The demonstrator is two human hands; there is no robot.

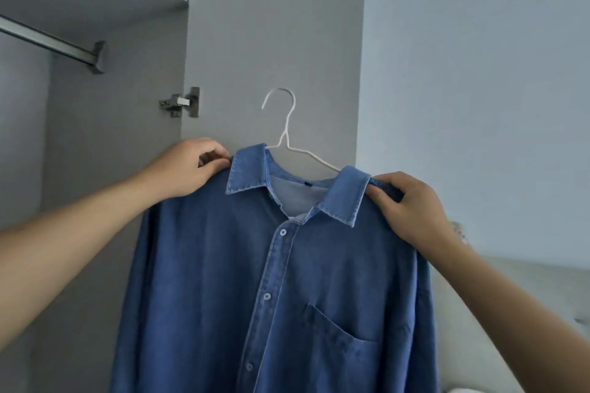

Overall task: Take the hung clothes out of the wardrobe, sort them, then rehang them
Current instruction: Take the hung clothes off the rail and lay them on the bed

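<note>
Head view: grey wardrobe (95, 169) fills nine to twelve o'clock, its door (274, 41) swung open behind the blue denim shirt (223, 281), which hangs at centre down to six o'clock, outside the wardrobe, buttoned, collar up. I pinch its shoulders: my left hand (188, 169) at ten o'clock of the collar, my right hand (412, 207) at three. Rail (48, 41) sits at ten o'clock. White wire hanger (284, 134) rises from the collar, hooked on nothing
</note>
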